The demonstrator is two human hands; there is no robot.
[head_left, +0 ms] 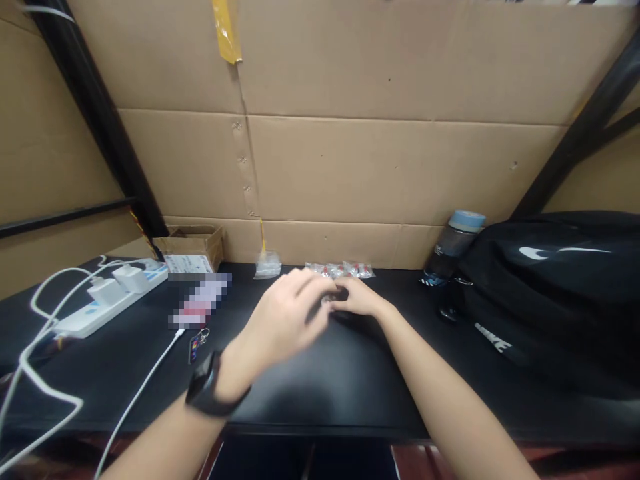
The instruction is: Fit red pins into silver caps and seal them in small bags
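A small dark, roundish object (pixel 342 293) is held just above the black tabletop (pixel 370 373); its kind cannot be made out. My right hand (pixel 361 297) grips it from the right, fingers closed round it. My left hand (pixel 287 310), with a black watch (pixel 205 383) on the wrist, is slightly blurred. Its bent fingers and thumb close on the object's left side. Just behind both hands lie several small clear plastic packets (pixel 345 269) with red and silver bits inside.
On the left are a white power strip (pixel 100 310) with plugs and cables, a blurred-out phone (pixel 200 303) on a cable, and a keychain (pixel 195 347). A cardboard box (pixel 200 247) and clear bag (pixel 269 265) stand behind. A bottle (pixel 450 247) and black bag (pixel 560 293) occupy the right.
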